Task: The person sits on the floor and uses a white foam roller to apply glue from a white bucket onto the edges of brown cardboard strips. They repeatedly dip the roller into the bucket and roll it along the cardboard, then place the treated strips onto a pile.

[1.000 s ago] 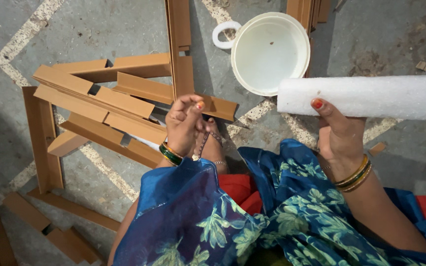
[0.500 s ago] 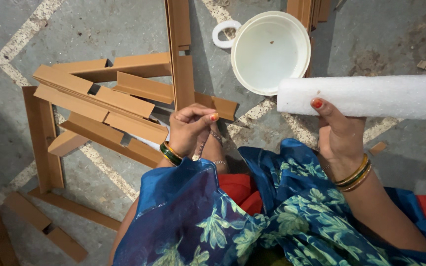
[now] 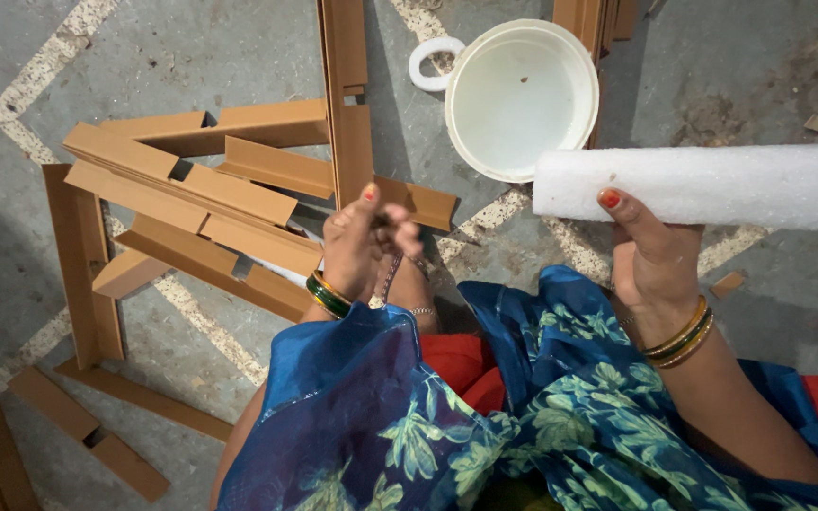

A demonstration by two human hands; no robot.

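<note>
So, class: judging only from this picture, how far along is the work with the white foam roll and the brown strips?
Done: many brown angle strips already lie cut and piled on the floor. In hand: the right hand grips the white foam roll; the left hand pinches something small and dark, too small to identify. Left: the roll looks whole, and no strip carries foam. The white bucket looks nearly empty.

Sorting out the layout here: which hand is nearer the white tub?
Right, narrowly. The right hand holds the foam roll just below-right of the white tub; the left hand sits farther off, below-left, over the brown strips.
</note>
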